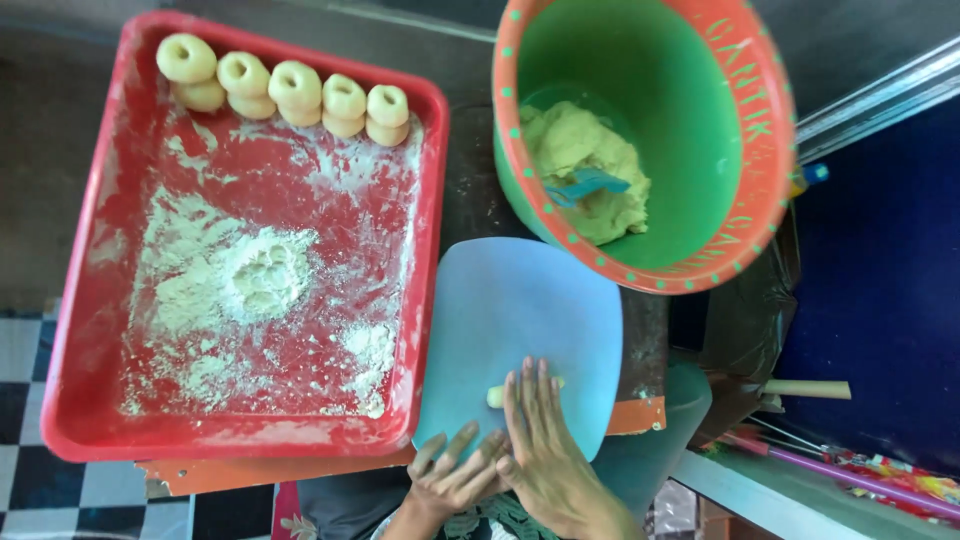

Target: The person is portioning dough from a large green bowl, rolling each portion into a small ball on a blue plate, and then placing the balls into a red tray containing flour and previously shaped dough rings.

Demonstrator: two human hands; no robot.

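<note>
My right hand (545,440) lies flat, fingers spread, on a small roll of pale dough (496,396) that pokes out to the left on a light blue mat (530,310). My left hand (455,475) rests beside it at the mat's near edge, fingers spread and touching the right hand. A green bowl with an orange rim (650,60) stands beyond the mat. It holds a lump of dough (585,170) and a blue scraper (585,185).
A red tray (75,300) on the left is dusted with flour, with a flour heap (262,272) in the middle. Several ring-shaped dough pieces (295,95) line its far edge. A wooden stick (805,389) lies at the right. Checkered floor shows at lower left.
</note>
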